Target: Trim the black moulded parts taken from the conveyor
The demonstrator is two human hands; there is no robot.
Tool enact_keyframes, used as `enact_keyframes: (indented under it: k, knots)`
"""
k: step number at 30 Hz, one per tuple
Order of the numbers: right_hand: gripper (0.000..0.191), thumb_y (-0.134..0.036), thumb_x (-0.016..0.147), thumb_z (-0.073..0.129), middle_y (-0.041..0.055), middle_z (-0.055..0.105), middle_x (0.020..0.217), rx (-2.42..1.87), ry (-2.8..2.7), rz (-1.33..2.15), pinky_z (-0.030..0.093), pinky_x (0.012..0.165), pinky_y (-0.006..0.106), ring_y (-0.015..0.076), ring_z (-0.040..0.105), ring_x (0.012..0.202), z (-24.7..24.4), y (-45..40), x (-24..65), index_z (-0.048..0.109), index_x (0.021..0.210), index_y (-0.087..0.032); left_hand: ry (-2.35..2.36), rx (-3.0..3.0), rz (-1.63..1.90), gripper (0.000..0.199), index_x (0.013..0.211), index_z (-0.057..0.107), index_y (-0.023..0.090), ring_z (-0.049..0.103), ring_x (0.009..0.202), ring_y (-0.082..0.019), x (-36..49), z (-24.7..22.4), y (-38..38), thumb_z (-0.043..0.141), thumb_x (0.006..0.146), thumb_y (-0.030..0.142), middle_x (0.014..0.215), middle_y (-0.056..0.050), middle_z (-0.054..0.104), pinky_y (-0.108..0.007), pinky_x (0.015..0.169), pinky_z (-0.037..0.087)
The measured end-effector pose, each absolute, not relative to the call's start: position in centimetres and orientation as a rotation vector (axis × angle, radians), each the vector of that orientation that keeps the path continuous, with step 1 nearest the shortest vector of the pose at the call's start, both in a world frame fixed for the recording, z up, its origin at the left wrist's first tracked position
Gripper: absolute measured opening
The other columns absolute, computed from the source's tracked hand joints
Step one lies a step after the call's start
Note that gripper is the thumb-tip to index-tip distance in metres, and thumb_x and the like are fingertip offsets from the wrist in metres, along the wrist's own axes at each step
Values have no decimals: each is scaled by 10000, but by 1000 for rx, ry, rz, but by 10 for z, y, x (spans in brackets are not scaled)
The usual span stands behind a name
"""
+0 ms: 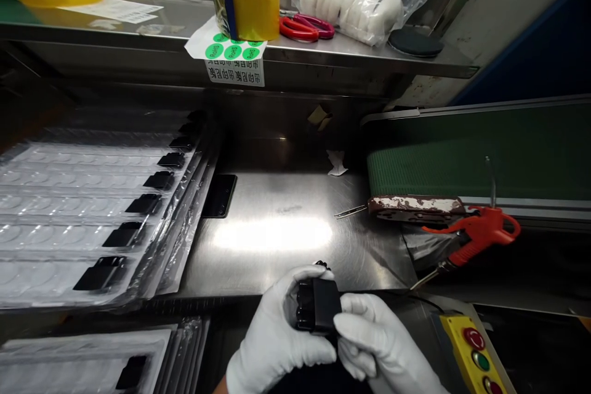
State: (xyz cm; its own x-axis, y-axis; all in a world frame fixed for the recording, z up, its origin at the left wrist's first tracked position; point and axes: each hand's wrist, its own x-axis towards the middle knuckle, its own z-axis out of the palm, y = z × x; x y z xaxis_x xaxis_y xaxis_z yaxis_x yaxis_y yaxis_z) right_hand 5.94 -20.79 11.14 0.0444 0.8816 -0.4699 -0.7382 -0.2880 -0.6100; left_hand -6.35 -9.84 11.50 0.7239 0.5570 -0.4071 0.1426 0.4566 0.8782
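Nearby, trays (87,212) and a red air gun (484,234) flank the hands (277,326).

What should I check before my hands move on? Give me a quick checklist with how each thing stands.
1. Left hand gripping the black part: ok, thumb and fingers are around it.
2. Right hand close to the part: ok, fingertips are at its edge.
3. Gloves on: ok, both hands wear white ones.
4. Tweezers apart from the hands: ok, they lie beside the conveyor.
5. Part's underside free of flaws: cannot tell, it's hidden.
6. Conveyor stopped: cannot tell from one still.
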Motion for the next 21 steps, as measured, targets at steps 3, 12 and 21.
enact_keyframes:
  k: [3,12,21]
  knots:
    - [345,-413,736,757,-99,371,403,-993,-236,1580,234,408,200,24,267,353,110,-209,57,556,637,-150,657,896,329,749,1051,649,217,625,926,-209,-59,109,-102,816,362,-21,1080,-18,679,-276,819,489]
    - [364,-159,698,669,-103,311,373,-247,95,1846,211,374,162,21,172,317,88,-207,38,386,471,-180,867,1156,147,265,829,606,180,545,611,-128,-45,141,-117,716,597,113,659,45,571,-227,542,432]
    - [373,-191,743,605,-105,304,368,-29,71,1855,215,352,141,3,175,279,85,-204,33,342,479,-182,999,1519,135,294,800,562,229,634,632,-184,-52,139,-119,768,659,385,699,27,661,-254,510,482]
